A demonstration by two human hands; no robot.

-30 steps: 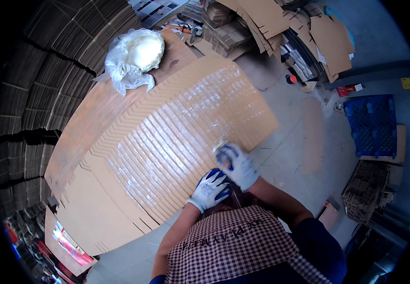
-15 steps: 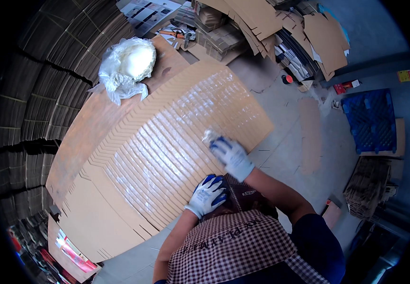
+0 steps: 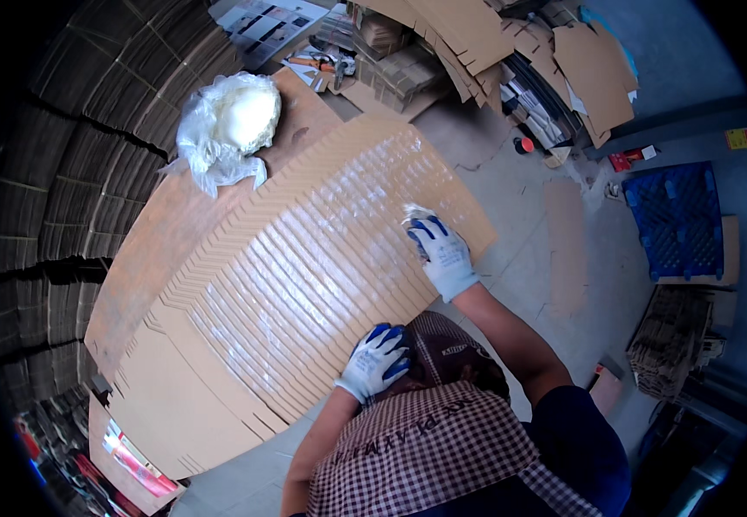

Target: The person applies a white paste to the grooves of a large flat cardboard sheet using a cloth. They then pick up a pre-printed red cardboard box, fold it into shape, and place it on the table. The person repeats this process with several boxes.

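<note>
Across the brown wooden worktop [image 3: 145, 237], a long row of overlapping tan cardboard sheets [image 3: 304, 267] lies fanned like shingles, their exposed strips streaked with glossy white. Your right hand [image 3: 440, 254], in a white knit glove with blue-coated fingers, is over the right part of that row. Its grip is closed, pinching a small whitish tuft [image 3: 416, 211] against the cardboard; what kind of tool the tuft belongs to is too small to tell.

Half a second ago this hand was blurred, lower and further left; now it shows sharply, and your right arm reaches further out. A second ago your two hands were almost touching; now they are well apart.

Your left hand [image 3: 375, 362], in a matching white-and-blue glove, has kept its place at the near edge of the cardboard, just beside your brown-and-white checked apron [image 3: 416, 439]. Its fingers bend forward, but you cannot tell from this view whether they pinch anything.

Beyond the row, a crumpled clear plastic bag [image 3: 209, 159] sits on the worktop around a round white mass [image 3: 248, 116], much as it did half a second ago. Well off to your right is a blue plastic pallet [image 3: 673, 224].
</note>
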